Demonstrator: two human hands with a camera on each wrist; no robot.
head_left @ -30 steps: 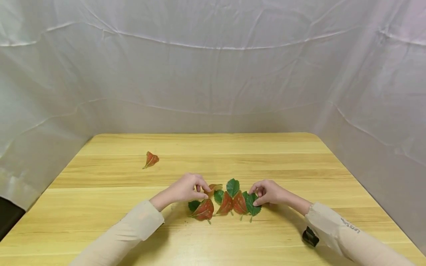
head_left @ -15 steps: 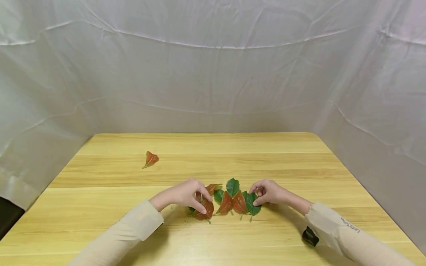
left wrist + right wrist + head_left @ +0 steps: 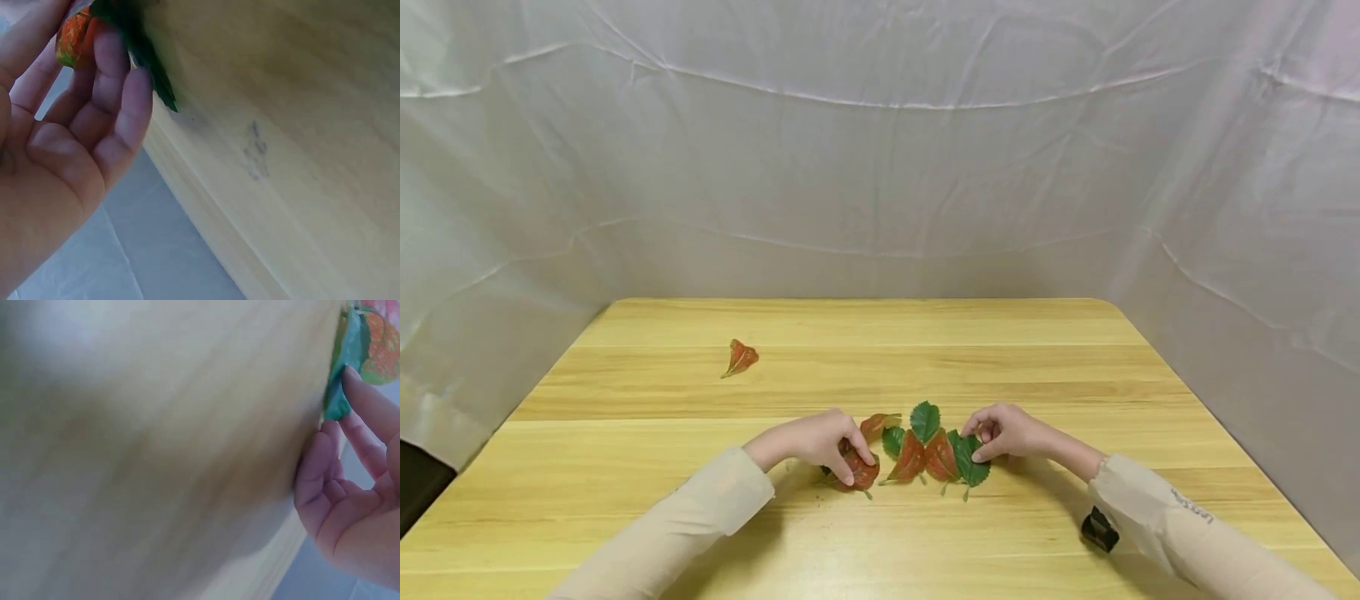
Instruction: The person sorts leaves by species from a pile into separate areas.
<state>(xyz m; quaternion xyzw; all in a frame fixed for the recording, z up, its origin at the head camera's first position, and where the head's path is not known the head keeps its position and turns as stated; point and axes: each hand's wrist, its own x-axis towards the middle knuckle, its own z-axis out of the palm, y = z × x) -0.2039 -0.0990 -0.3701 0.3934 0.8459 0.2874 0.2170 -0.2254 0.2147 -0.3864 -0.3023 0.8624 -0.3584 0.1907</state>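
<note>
My left hand [image 3: 829,442] pinches a red leaf [image 3: 865,473] between thumb and fingers at the left end of a row of leaves. A green leaf [image 3: 149,56] lies beneath it in the left wrist view, mostly hidden by the hand in the head view. At the row's right end my right hand [image 3: 1009,432] holds a serrated green leaf [image 3: 966,458] at its edge, thumb on top. Between the hands lie two red leaves [image 3: 912,460], a green leaf [image 3: 925,422] above them and a smaller green leaf [image 3: 892,441] beside. An orange-red leaf [image 3: 877,426] lies just beyond my left fingers.
A single curled red leaf [image 3: 742,357] lies apart at the table's far left. The wooden table [image 3: 880,542] meets pale fabric walls [image 3: 880,167] at its back and sides. A small black object [image 3: 1099,530] is beside my right sleeve.
My left hand has come down from beside the orange-red leaf onto the lower red leaf, now gripping it and shifting it slightly left. The right hand has stayed on its green leaf.
</note>
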